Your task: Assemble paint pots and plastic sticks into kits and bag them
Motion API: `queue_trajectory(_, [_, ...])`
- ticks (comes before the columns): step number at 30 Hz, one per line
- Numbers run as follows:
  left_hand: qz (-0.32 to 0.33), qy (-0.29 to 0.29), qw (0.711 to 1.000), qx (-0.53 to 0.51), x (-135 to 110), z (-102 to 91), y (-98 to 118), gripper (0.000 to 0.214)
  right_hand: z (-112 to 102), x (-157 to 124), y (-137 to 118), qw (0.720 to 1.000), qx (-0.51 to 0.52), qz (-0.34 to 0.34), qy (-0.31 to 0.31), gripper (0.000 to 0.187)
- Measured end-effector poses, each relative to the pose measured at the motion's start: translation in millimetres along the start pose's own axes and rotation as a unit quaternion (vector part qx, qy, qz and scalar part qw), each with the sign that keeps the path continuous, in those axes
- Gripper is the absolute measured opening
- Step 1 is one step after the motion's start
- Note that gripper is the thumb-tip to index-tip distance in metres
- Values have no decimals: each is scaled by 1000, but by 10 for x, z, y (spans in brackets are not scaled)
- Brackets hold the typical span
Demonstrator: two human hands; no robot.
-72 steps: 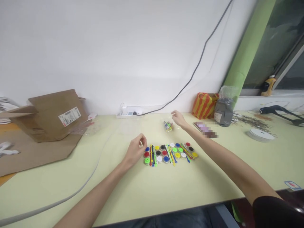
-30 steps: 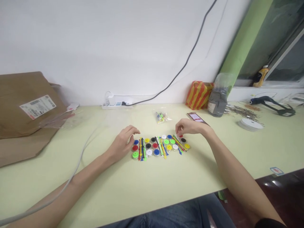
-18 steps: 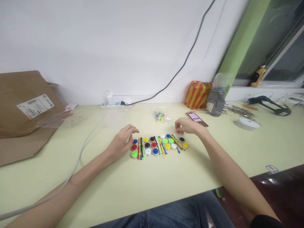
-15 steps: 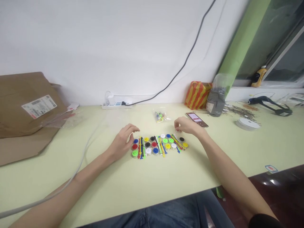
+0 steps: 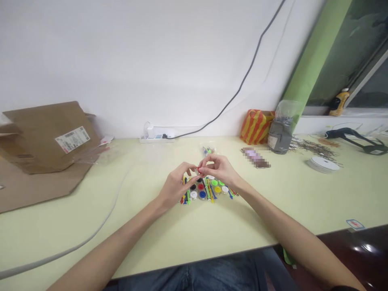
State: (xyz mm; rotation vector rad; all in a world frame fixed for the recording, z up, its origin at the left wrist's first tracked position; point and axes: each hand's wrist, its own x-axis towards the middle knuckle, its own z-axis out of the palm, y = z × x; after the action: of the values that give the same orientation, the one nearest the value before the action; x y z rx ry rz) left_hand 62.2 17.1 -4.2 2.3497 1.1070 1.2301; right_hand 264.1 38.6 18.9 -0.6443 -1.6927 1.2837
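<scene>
Several small round coloured caps and thin coloured sticks [image 5: 209, 190] lie in rows on the pale yellow table [image 5: 212, 234]. Both hands meet just above the rows. My right hand [image 5: 220, 169] pinches a small red piece between thumb and fingers. My left hand [image 5: 177, 186] has its fingertips pinched against the same piece from the left. The hands hide part of the rows. A small clear bag of coloured bits [image 5: 207, 151] lies behind the hands.
A folded cardboard box [image 5: 48, 137] sits at the left, and a white power strip [image 5: 157, 135] runs along the wall. At the right stand a striped bag [image 5: 257, 125], a grey jar [image 5: 280, 135], a phone [image 5: 256, 157] and a white roll [image 5: 323, 165]. A grey cable [image 5: 100, 226] crosses the table's left.
My right hand picked a red piece from the right end of the rows and carried it left. My left hand rose from the left end to meet it.
</scene>
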Motion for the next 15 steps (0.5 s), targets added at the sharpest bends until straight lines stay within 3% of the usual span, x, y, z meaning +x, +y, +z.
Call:
queue_trajectory(4, [48,-21,998,47,-58,-56,-30,14,17,-15,93,999,24,24,-20,40])
queue_trajectory(8, [56,-26,995,85,-44,-102,-82,8,-230,5,3,989,-137,43,-35,33])
queue_trajectory(10, [55,-17,994,98,-33,-108,-122,9,-457,-3,-85,960,-263,78,-63,27])
queue_trajectory(11, [55,-14,993,102,-30,-109,-142,9,-575,-13,-128,942,-299,113,-106,25])
queue_trajectory(13, [53,-11,993,106,-30,-111,-174,9,-774,-37,-191,906,-335,186,-179,20])
queue_trajectory(15, [50,-11,993,105,-34,-111,-192,8,-887,-59,-216,878,-366,234,-200,18])
